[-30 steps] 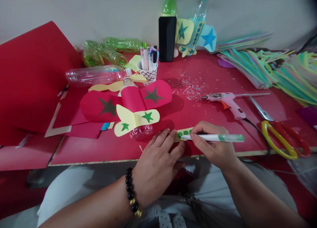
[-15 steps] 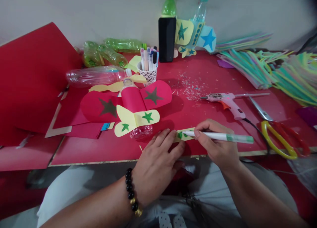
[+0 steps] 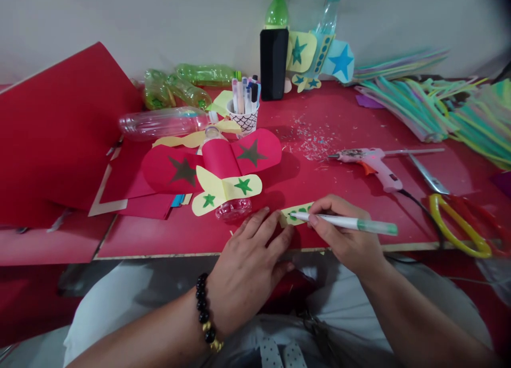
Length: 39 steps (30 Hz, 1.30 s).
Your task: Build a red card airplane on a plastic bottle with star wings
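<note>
My right hand [image 3: 346, 235] pinches a white marker [image 3: 339, 221] with a green end, its tip at the left part of a small yellow paper strip [image 3: 296, 220]. Green dots mark that strip. Lying flat with fingers spread, my left hand [image 3: 253, 256] touches the strip's left end; a black bead bracelet circles the wrist. Just beyond it lies a clear plastic bottle [image 3: 233, 209] wrapped in red paper, with red paper wings [image 3: 263, 144] bearing dark stars. Its yellow paper tail [image 3: 243, 185] carries green stars.
A pink glue gun [image 3: 369, 163] and yellow-and-red-handled scissors [image 3: 459, 229] lie at the right. Behind are a cup of markers [image 3: 243, 120], a black phone [image 3: 273, 64], decorated bottles, loose bottles [image 3: 167, 120] and pastel strips [image 3: 411, 107]. Red sheets [image 3: 67, 139] rise at the left.
The marker tip has shifted left along the yellow strip, and more of the strip's left end shows. My left hand has drawn back slightly. The whole view has moved a little.
</note>
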{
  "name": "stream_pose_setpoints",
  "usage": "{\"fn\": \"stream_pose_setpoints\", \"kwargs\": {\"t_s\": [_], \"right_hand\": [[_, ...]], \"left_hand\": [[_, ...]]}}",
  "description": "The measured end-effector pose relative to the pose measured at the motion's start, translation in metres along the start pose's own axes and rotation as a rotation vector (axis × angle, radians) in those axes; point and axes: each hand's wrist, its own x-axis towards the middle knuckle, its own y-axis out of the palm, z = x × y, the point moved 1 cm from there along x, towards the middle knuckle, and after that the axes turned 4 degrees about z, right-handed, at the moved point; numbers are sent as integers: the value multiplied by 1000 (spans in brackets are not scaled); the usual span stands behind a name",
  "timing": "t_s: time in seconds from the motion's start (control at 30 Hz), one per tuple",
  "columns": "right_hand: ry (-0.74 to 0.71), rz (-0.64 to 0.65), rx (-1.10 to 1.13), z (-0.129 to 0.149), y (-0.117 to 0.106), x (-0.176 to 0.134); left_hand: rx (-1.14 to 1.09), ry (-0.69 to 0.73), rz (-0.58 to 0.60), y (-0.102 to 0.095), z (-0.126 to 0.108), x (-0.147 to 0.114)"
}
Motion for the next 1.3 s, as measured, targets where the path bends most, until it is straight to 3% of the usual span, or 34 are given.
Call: {"fn": "stream_pose_setpoints", "kwargs": {"t_s": [0.43,0.6,1.3], "right_hand": [[-95,77,-111,8,5,5],[-74,15,-135,10,6,7],[-51,30,-148,15,6,11]], "left_hand": [[-21,-11,-4,0,1,1],[-21,0,-4,2,2,1],[-6,12,20,-1,1,1]]}}
